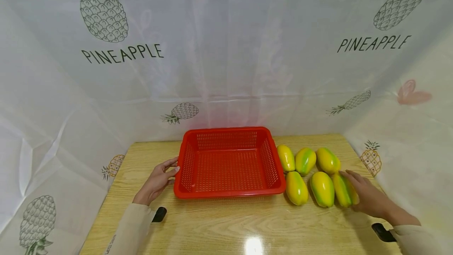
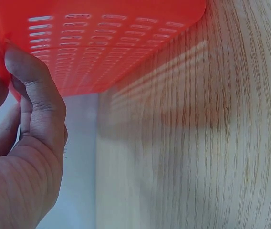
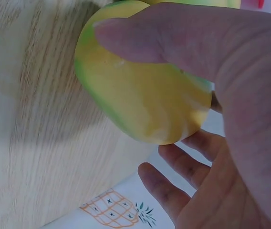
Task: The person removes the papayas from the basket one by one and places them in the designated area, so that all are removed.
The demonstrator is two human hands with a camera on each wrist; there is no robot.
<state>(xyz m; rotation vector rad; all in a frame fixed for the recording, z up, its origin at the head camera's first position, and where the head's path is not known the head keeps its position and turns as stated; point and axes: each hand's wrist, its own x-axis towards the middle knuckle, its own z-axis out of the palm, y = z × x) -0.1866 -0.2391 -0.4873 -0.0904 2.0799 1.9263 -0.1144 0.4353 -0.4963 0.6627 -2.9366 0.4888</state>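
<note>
A red plastic basket point(image 1: 226, 170) with slotted walls stands on the table, nothing inside it. My left hand point(image 1: 158, 180) pinches its left rim, thumb on one side and fingers on the other, as the left wrist view shows at the rim point(image 2: 2, 57). To the right of the basket lie several yellow-green mangoes. The rightmost front mango point(image 1: 341, 192) is held by my right hand point(image 1: 366, 195); in the right wrist view the thumb crosses this mango point(image 3: 140, 100) and the fingers lie along its opposite side. It appears to rest on the table.
Close to the basket's right wall lie a mango point(image 1: 286, 158) and another mango point(image 1: 296, 188). The wooden table point(image 1: 212, 227) meets a white pineapple-printed sheet point(image 1: 244, 70) at the back and sides.
</note>
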